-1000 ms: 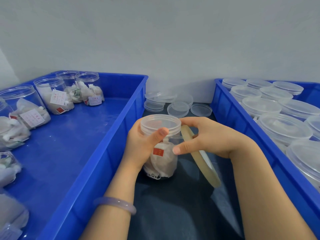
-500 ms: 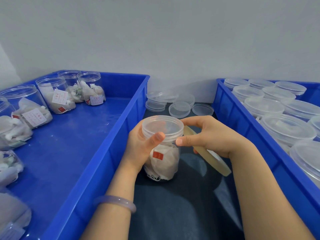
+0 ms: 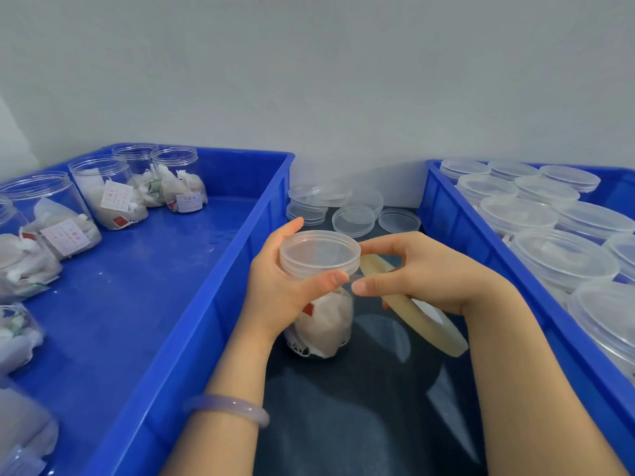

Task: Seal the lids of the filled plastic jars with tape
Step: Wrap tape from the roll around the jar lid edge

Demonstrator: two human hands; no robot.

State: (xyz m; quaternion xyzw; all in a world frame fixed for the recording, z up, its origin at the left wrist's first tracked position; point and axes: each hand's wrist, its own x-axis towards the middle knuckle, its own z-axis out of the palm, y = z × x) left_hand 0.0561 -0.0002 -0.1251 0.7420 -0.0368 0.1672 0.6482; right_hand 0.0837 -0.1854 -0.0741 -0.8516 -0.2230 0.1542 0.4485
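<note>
Dark table top [image 3: 360, 424], a little shiny, fills the lower middle of the frame, and a plain grey wall [image 3: 343, 80] stands behind it.

At the centre, the left hand [image 3: 278, 290] grips a clear plastic jar [image 3: 323, 324] from its left side. The fingers are curled round the back, and the thumb presses on the front, just under the edge of the lid [image 3: 319, 252]. The jar stands upright on the table top with the lid on it. Inside are white pouches with a small red label.

The right hand [image 3: 429, 273] is just right of the jar and holds a tape roll [image 3: 426, 324] of pale yellowish colour. Its fingers are curled round the upper part of the roll, and the roll hangs tilted down towards the lower right. The forefinger reaches to the right side of the lid, and the thumb tip is very near to the left thumb. If a strip of tape already sits on the lid, I cannot tell. A pale lilac bracelet [image 3: 226, 408] is on the left wrist.

Behind the jar, near the wall, several loose lids [image 3: 354, 219] lie on the table top, some of them stacked.

On the left side of the frame is a big left bin [image 3: 192, 321], blue, with open jars [image 3: 178, 180] that hold pouches and paper labels. On the right side, the right bin [image 3: 443, 214], also blue, is full of closed jars [image 3: 563, 259], standing close together.
</note>
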